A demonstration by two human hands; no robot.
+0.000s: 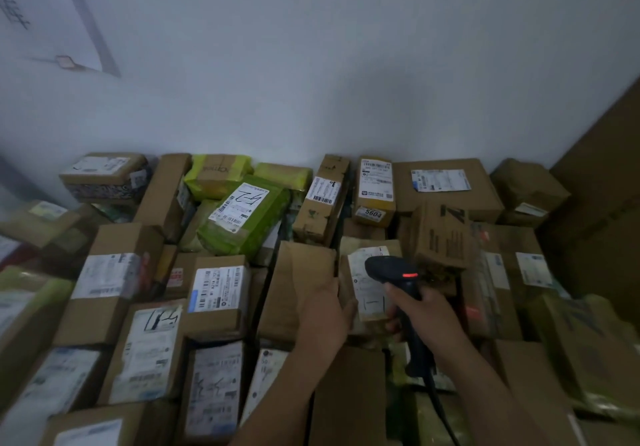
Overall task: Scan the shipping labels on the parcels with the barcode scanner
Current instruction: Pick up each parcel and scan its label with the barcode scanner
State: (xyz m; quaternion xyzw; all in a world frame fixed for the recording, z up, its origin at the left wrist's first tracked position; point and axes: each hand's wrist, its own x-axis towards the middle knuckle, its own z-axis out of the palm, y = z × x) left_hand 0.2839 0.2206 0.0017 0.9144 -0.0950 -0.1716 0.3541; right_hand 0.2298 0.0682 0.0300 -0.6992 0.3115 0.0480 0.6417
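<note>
Your right hand (427,312) grips the barcode scanner (393,268), aimed at the shipping label (363,279) on the central parcel (372,314), which your left hand (327,308) appears to hold by its edge; this scan is in progress, and the surrounding parcels (218,289) likely remain.

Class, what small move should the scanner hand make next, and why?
Probably draw the scanner back slightly with the right hand: its head, red light on, hides part of the label, while the left hand grips that parcel's edge.
</note>
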